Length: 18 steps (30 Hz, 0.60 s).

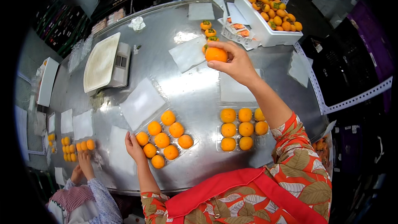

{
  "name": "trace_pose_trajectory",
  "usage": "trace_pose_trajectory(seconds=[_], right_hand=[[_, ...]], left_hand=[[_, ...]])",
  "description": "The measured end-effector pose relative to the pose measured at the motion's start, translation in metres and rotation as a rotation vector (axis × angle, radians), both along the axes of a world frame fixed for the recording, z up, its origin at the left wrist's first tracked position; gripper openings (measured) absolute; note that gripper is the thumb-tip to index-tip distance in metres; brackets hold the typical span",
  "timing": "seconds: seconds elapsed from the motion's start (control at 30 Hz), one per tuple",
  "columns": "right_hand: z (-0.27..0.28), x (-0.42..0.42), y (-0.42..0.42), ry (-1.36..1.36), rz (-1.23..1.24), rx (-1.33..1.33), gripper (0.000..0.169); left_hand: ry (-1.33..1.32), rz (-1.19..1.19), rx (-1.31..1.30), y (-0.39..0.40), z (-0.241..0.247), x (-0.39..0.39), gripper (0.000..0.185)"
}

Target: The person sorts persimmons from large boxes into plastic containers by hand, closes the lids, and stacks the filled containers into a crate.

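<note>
Pinched between the thumb and fingers of my right hand [238, 63] is an orange persimmon [216, 55], held above the far middle of the steel table. My left hand [134, 147] is against the left corner of a clear plastic tray [192, 145], which sits askew and carries several persimmons [162, 140]. Whether its fingers grip the rim is unclear. A second clear tray [220, 150] lies squarely to the right, with rows of persimmons [228, 130]; my right forearm partly covers its far right side. Loose persimmons with green calyxes [210, 32] stand in a line beyond my right hand.
A white foam box [248, 12] heaped with persimmons stands at the far right, beside printed sheets [238, 31]. A weighing scale [104, 65] is at the left. White pads [143, 102] lie about the steel table [192, 99]. A co-worker's hands [84, 166] touch fruit at lower left.
</note>
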State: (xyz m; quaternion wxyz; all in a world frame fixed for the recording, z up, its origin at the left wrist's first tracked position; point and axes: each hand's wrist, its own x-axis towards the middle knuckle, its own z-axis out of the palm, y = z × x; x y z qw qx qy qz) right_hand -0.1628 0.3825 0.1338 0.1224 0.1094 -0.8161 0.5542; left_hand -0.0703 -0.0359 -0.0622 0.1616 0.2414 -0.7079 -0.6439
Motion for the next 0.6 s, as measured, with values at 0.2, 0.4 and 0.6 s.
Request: trace_pose_trajectory(seconds=[0.2, 0.4, 0.6], right_hand=[[0.007, 0.043, 0.002, -0.221, 0.049, -0.539, 0.046], [0.013, 0.084, 0.000, -0.234, -0.016, -0.560, 0.047], [0.018, 0.127, 0.009, -0.209, -0.092, -0.652, 0.055]], left_hand=[[0.048, -0.049, -0.006, -0.010, -0.015, 0.000, 0.042], [0.020, -0.067, -0.056, -0.009, -0.010, 0.003, 0.042], [0.014, -0.087, -0.065, -0.012, -0.011, 0.000, 0.045]])
